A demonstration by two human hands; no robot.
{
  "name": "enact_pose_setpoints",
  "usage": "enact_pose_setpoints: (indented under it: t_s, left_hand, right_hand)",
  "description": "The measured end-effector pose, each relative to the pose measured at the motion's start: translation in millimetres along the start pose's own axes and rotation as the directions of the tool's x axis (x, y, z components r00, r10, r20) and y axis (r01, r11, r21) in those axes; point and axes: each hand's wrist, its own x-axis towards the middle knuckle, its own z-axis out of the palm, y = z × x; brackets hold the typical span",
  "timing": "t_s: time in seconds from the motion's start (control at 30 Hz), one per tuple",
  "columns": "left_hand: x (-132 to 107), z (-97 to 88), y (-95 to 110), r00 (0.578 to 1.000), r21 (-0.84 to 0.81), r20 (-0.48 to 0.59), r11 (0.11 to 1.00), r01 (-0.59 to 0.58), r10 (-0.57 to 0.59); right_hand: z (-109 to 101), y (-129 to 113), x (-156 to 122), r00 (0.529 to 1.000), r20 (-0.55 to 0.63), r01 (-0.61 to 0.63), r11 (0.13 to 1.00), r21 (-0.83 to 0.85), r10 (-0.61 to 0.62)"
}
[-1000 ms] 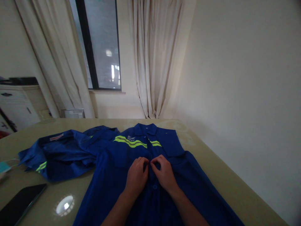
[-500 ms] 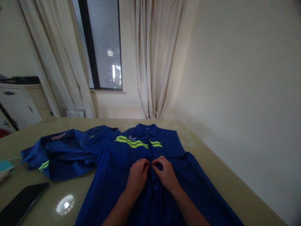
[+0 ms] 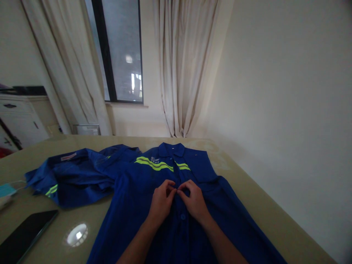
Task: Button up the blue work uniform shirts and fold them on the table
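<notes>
While the blue work shirt (image 3: 165, 205) is spread flat on the beige table (image 3: 275, 220), collar away from the person, its front placket is pinched between the fingers of the left hand (image 3: 161, 201) and the right hand (image 3: 195, 201), just below the yellow stripes (image 3: 155, 164). A second blue garment (image 3: 79, 176) and a dark phone (image 3: 24, 234) are seen to the left.
</notes>
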Motion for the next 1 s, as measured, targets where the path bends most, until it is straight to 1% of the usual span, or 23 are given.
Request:
enact_pose_setpoints:
  t_s: [0.1, 0.17, 0.27, 0.4, 0.47, 0.57, 0.63, 0.73, 0.8, 0.87, 0.93, 1.0]
  left_hand:
    - [1, -1.2, 0, 1.0, 0.049, 0.031, 0.999, -0.004, 0.002]
    - [0, -1.8, 1, 0.997, 0.142, 0.072, 0.989, -0.029, 0.019]
    - [-3, -1.9, 5, 0.992, 0.302, 0.114, 0.95, -0.082, 0.05]
    - [-7, -0.5, 9, 0.98, 0.484, 0.134, 0.853, -0.192, 0.145]
    - [-8, 0.6, 9, 0.97, 0.565, 0.145, 0.789, -0.242, 0.194]
    - [-9, 2.2, 7, 0.961, 0.642, 0.161, 0.716, -0.275, 0.225]
    - [-9, 2.5, 7, 0.961, 0.662, 0.16, 0.697, -0.275, 0.227]
    - [-9, 1.2, 9, 0.966, 0.66, 0.145, 0.706, -0.257, 0.216]
    - [-8, -0.9, 10, 0.974, 0.655, 0.112, 0.722, -0.223, 0.199]
    - [-7, -3.3, 9, 0.98, 0.668, 0.056, 0.722, -0.18, 0.192]
    - [-7, -5.1, 3, 0.978, 0.693, -0.003, 0.705, -0.149, 0.21]
    - [-8, -5.3, -4, 0.974, 0.711, -0.032, 0.69, -0.136, 0.225]
  right_hand:
    - [2, 2, 0, 0.999, -0.013, -0.039, 0.999, -0.001, 0.039]
    - [3, 4, 1, 0.998, -0.029, -0.048, 0.999, 0.015, 0.049]
    - [4, 7, 1, 0.996, -0.05, -0.066, 0.997, 0.043, 0.069]
    - [4, 16, 4, 0.991, -0.011, -0.135, 0.989, 0.054, 0.135]
    - [4, 22, 6, 0.987, -0.009, -0.157, 0.983, 0.095, 0.159]
    - [5, 29, 10, 0.982, -0.021, -0.18, 0.967, 0.179, 0.187]
    - [4, 31, 11, 0.98, 0.005, -0.194, 0.959, 0.204, 0.198]
    - [3, 27, 11, 0.984, 0.03, -0.179, 0.963, 0.203, 0.177]
    - [3, 23, 9, 0.988, -0.007, -0.148, 0.971, 0.186, 0.152]
    - [4, 20, 7, 0.989, -0.068, -0.119, 0.981, 0.154, 0.131]
    - [4, 18, 5, 0.987, -0.111, -0.101, 0.988, 0.116, 0.114]
    - [4, 18, 5, 0.987, -0.128, -0.086, 0.993, 0.078, 0.096]
